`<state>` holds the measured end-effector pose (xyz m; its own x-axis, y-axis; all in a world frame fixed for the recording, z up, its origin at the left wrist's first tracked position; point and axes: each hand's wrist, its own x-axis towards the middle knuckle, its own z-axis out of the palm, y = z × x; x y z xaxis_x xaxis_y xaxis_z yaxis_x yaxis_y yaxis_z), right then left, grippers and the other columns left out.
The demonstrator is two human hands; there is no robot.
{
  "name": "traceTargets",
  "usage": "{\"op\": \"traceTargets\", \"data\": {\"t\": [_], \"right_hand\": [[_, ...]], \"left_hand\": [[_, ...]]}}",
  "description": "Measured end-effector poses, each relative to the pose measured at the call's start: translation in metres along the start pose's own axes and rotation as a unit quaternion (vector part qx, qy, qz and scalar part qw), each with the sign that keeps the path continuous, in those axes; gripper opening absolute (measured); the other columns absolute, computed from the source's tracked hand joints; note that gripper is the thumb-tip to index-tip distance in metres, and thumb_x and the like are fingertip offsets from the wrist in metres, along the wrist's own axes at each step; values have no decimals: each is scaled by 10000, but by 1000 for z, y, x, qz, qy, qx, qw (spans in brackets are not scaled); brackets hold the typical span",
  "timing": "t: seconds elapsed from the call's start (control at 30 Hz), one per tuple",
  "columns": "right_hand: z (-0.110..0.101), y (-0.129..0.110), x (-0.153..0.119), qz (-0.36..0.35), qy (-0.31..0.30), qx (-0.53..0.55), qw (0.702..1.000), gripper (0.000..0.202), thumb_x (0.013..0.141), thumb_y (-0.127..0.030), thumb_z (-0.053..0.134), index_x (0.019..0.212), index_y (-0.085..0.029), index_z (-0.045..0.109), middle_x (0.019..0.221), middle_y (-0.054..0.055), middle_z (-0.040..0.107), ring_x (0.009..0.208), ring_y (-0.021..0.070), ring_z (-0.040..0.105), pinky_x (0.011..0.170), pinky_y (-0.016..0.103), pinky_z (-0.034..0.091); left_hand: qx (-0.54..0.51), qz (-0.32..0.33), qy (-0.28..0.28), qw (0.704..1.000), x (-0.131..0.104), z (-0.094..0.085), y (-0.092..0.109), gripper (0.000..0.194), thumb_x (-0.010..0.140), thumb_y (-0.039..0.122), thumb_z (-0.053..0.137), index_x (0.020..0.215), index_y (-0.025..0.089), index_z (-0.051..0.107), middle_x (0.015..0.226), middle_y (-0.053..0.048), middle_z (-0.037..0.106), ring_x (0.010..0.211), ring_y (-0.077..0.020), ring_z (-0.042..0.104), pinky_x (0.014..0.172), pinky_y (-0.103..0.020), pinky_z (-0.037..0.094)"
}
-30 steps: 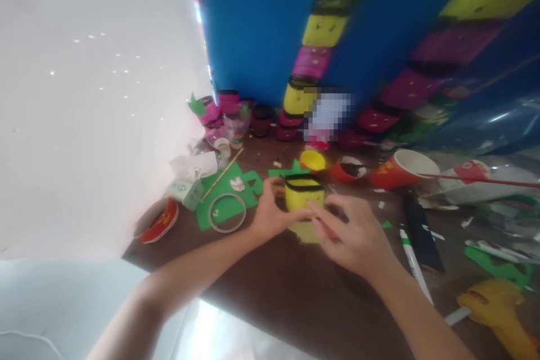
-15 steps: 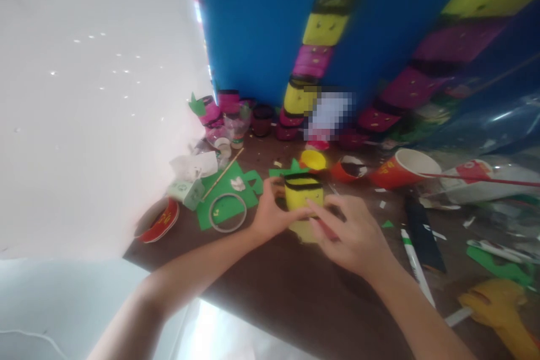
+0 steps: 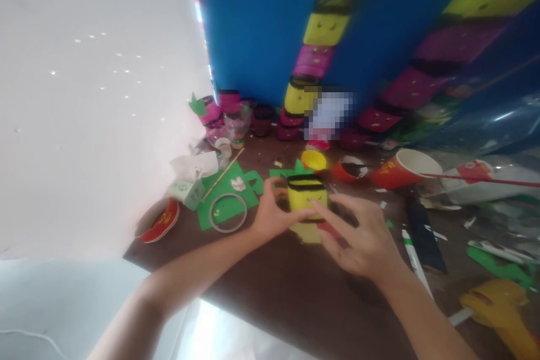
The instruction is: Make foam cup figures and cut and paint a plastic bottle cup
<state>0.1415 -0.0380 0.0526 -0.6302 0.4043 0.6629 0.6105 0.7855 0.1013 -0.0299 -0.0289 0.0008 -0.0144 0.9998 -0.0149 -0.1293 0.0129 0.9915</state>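
A small yellow cup with black bands along its rim and base stands out between my hands, small dark marks on its front. My left hand grips it from the left side, thumb across the lower front. From the right, the index fingertip of my right hand lies at the cup's front, near the left thumb. The other right fingers are apart, and a red patch shows among them that I cannot make out. Beneath the cup lies a pale yellow piece on the brown table.
Behind the cup stands a yellow ring-shaped piece. Green sheets and a grey tape ring lie left. To the right are a red paper cup, a marker, a dark strip and a yellow glue gun.
The yellow cup has shifted slightly right in my left hand's grip. My right hand has moved a little right, its index finger still at the cup's front.
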Motion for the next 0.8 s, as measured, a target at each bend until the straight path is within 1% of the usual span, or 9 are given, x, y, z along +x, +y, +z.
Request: {"op": "traceTargets", "data": {"t": [0.03,0.1,0.17,0.23,0.33,0.43,0.6,0.8], "right_hand": [[-1,0,-1,-1,11,16,1000,466,736,-165,561,1198,-140,507,1026,145,553,888,260,541,758,412,459],[-3,0,-3,21,23,49,998,493,751,-196,526,1237,-138,465,1019,143,575,929,284,539,758,419,452],[-5,-2,-4,43,8,63,997,469,783,-266,482,1233,-134,468,1037,150,575,943,291,545,764,423,437],[-5,-4,-3,41,-23,51,998,458,808,-309,443,1232,-138,474,1077,152,569,947,285,556,784,424,413],[-4,-6,-1,16,-41,37,998,462,824,-283,431,1267,-151,434,1105,138,584,955,265,567,812,410,381],[-4,-7,1,5,-41,36,998,466,832,-266,436,1284,-161,403,1100,129,607,959,254,578,823,397,367],[-1,-7,1,3,-43,35,998,480,827,-273,441,1289,-152,392,1096,125,624,958,255,590,821,394,366],[0,-7,1,1,-49,43,998,493,818,-260,451,1291,-137,380,1097,131,630,969,259,590,833,402,364]], "left_hand": [[-10,-2,-5,1000,0,0,0,807,509,363,823,1132,215,331,930,-55,624,920,-224,629,831,-408,491],[-23,-4,-11,1000,0,0,-2,819,494,355,830,1128,219,330,907,-46,632,901,-226,638,825,-414,496],[-26,-1,-12,1000,1,0,-3,828,482,355,835,1127,220,335,903,-45,634,904,-230,638,829,-419,495],[-22,3,-12,1000,1,-1,-5,832,479,360,835,1130,218,338,904,-46,631,910,-234,636,832,-422,493],[-10,6,-11,1000,1,-1,-6,838,482,367,833,1142,218,339,904,-47,626,908,-233,633,838,-429,487],[-10,10,-13,1000,0,-1,-5,838,487,365,832,1147,217,338,913,-52,627,909,-230,631,844,-428,482],[-22,9,-23,999,0,-1,-3,836,488,368,833,1141,217,333,921,-58,629,915,-233,630,841,-427,483],[-21,5,-21,1000,-1,-1,-3,839,485,370,832,1145,223,335,932,-57,625,917,-232,628,845,-426,481]]}}
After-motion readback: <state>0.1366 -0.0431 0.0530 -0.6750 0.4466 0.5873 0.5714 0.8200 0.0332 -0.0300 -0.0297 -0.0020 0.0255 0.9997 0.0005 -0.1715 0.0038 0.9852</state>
